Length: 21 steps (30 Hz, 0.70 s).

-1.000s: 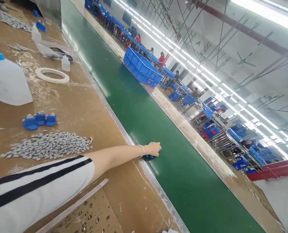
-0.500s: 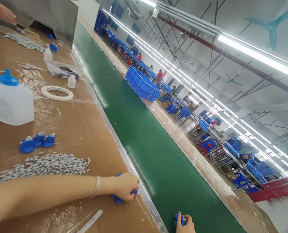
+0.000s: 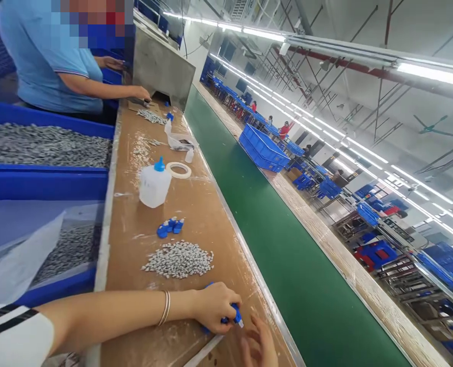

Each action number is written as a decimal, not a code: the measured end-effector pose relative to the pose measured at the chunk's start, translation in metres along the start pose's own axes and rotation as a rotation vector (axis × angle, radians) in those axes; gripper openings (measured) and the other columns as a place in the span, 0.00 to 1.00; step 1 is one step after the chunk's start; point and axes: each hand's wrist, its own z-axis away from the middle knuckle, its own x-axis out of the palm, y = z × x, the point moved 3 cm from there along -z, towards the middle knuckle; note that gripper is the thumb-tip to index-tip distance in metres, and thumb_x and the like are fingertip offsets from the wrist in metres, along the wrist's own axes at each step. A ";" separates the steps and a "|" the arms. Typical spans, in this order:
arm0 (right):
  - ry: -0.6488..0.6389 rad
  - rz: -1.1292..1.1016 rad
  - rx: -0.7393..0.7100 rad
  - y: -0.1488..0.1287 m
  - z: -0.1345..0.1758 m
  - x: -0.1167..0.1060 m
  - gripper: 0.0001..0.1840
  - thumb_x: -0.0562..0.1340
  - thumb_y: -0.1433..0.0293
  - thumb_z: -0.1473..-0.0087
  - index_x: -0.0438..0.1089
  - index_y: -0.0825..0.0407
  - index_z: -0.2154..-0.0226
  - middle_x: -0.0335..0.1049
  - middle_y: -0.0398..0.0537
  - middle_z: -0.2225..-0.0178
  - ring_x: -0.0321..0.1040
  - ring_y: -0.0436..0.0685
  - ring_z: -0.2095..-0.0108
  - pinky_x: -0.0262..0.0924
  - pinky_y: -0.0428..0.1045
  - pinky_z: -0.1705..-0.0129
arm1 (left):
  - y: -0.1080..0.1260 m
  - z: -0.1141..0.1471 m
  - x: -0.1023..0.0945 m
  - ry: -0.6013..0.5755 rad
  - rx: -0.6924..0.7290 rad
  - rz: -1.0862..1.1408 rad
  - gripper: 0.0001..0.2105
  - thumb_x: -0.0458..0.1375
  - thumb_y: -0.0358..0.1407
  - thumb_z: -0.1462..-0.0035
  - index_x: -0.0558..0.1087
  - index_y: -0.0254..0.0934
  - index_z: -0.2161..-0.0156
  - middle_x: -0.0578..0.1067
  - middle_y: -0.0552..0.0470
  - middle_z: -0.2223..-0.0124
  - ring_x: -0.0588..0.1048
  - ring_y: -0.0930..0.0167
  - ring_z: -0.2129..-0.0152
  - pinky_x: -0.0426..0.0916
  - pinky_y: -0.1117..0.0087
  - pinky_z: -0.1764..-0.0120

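Nearest to me, my left hand is curled shut around a small blue part at the near end of the brown bench, just beside the strip that edges the green conveyor belt. Only the part's right end shows past my fingers; it ends in a pale tip that points right and slightly toward me, so I judge its long axis runs roughly across the bench, toward the belt. My right hand sits just below and right of it, palm up, fingers loosely spread, holding nothing that I can see and not quite touching the part.

As for progress, I judge this piece is still in hand and not finished: it rests on the bench, not on the belt, and the stretch of belt beside me carries nothing.

A little farther along lies a heap of small grey pieces, then three more blue parts in a row, so plenty appears left. Beyond those stand a white bottle with a blue cap and a roll of tape. At the far end a person in a light blue shirt works at a metal housing.
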 end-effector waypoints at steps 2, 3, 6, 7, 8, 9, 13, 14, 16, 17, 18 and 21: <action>-0.118 -0.020 0.010 -0.021 -0.002 0.034 0.25 0.59 0.52 0.45 0.74 0.52 0.54 0.75 0.59 0.53 0.75 0.59 0.62 0.70 0.51 0.67 | 0.000 0.012 -0.005 -0.018 0.021 0.004 0.06 0.66 0.39 0.49 0.78 0.38 0.71 0.82 0.51 0.59 0.80 0.67 0.69 0.70 0.71 0.74; -0.154 -0.006 0.031 -0.028 -0.005 0.044 0.26 0.58 0.52 0.47 0.75 0.53 0.56 0.76 0.58 0.57 0.75 0.61 0.64 0.70 0.53 0.65 | 0.000 0.018 -0.008 -0.027 0.024 0.005 0.07 0.66 0.39 0.49 0.78 0.38 0.72 0.82 0.50 0.60 0.80 0.66 0.69 0.70 0.71 0.74; -0.253 0.049 0.074 -0.038 -0.013 0.056 0.26 0.59 0.53 0.52 0.76 0.54 0.60 0.78 0.57 0.62 0.75 0.65 0.65 0.70 0.59 0.60 | 0.000 0.035 -0.014 -0.049 0.002 0.002 0.08 0.66 0.39 0.48 0.78 0.37 0.72 0.82 0.50 0.60 0.80 0.65 0.69 0.71 0.70 0.74; -0.304 0.057 0.076 -0.040 -0.013 0.059 0.25 0.59 0.54 0.53 0.76 0.54 0.59 0.78 0.57 0.61 0.76 0.65 0.63 0.70 0.59 0.59 | 0.000 0.039 -0.015 -0.056 -0.010 -0.001 0.09 0.66 0.40 0.47 0.78 0.37 0.72 0.82 0.50 0.60 0.80 0.65 0.69 0.71 0.69 0.74; -0.345 0.057 0.076 -0.040 -0.013 0.062 0.26 0.58 0.56 0.53 0.75 0.54 0.57 0.78 0.57 0.59 0.76 0.65 0.61 0.69 0.58 0.57 | 0.000 0.043 -0.017 -0.061 -0.025 -0.004 0.10 0.66 0.42 0.47 0.78 0.37 0.71 0.82 0.49 0.60 0.80 0.64 0.69 0.72 0.69 0.74; -0.369 0.054 0.078 -0.041 -0.011 0.065 0.27 0.57 0.57 0.53 0.73 0.55 0.54 0.78 0.57 0.57 0.76 0.64 0.59 0.69 0.57 0.55 | 0.001 0.046 -0.019 -0.065 -0.038 -0.012 0.11 0.66 0.43 0.47 0.79 0.37 0.70 0.82 0.48 0.59 0.80 0.63 0.68 0.73 0.69 0.73; -0.256 0.084 0.128 -0.050 -0.007 0.072 0.35 0.53 0.50 0.54 0.67 0.58 0.52 0.78 0.60 0.62 0.76 0.66 0.60 0.68 0.61 0.53 | 0.005 0.058 -0.028 -0.032 -0.095 0.044 0.17 0.69 0.48 0.48 0.79 0.37 0.58 0.76 0.40 0.43 0.79 0.56 0.53 0.77 0.63 0.60; -0.219 0.098 0.142 -0.054 -0.008 0.073 0.35 0.52 0.47 0.54 0.68 0.57 0.55 0.77 0.61 0.64 0.76 0.68 0.62 0.67 0.63 0.53 | 0.006 0.062 -0.031 -0.008 -0.114 0.102 0.20 0.70 0.48 0.48 0.79 0.37 0.55 0.73 0.38 0.40 0.77 0.54 0.49 0.76 0.60 0.54; -0.170 0.122 0.156 -0.064 -0.010 0.072 0.34 0.51 0.45 0.57 0.69 0.56 0.60 0.76 0.64 0.63 0.75 0.71 0.62 0.67 0.67 0.53 | 0.006 0.071 -0.040 0.070 -0.169 0.278 0.24 0.70 0.48 0.47 0.77 0.37 0.50 0.69 0.36 0.37 0.73 0.52 0.44 0.72 0.56 0.45; -0.151 0.133 0.153 -0.070 -0.011 0.071 0.34 0.53 0.45 0.58 0.70 0.56 0.60 0.75 0.67 0.61 0.74 0.73 0.60 0.66 0.68 0.52 | 0.005 0.076 -0.045 0.120 -0.202 0.378 0.23 0.69 0.47 0.45 0.76 0.37 0.48 0.69 0.36 0.37 0.72 0.53 0.42 0.69 0.56 0.42; -0.126 0.143 0.139 -0.076 -0.010 0.070 0.36 0.54 0.45 0.59 0.71 0.57 0.59 0.74 0.68 0.58 0.73 0.74 0.58 0.65 0.69 0.50 | 0.002 0.082 -0.051 0.171 -0.237 0.466 0.21 0.66 0.46 0.42 0.75 0.37 0.48 0.69 0.37 0.37 0.71 0.55 0.42 0.67 0.57 0.40; -0.024 0.141 0.075 -0.094 0.008 0.070 0.40 0.57 0.44 0.53 0.69 0.60 0.52 0.69 0.70 0.49 0.69 0.74 0.50 0.63 0.68 0.46 | -0.010 0.105 -0.071 0.302 -0.353 0.583 0.12 0.53 0.38 0.32 0.72 0.37 0.48 0.72 0.41 0.42 0.72 0.63 0.44 0.66 0.62 0.39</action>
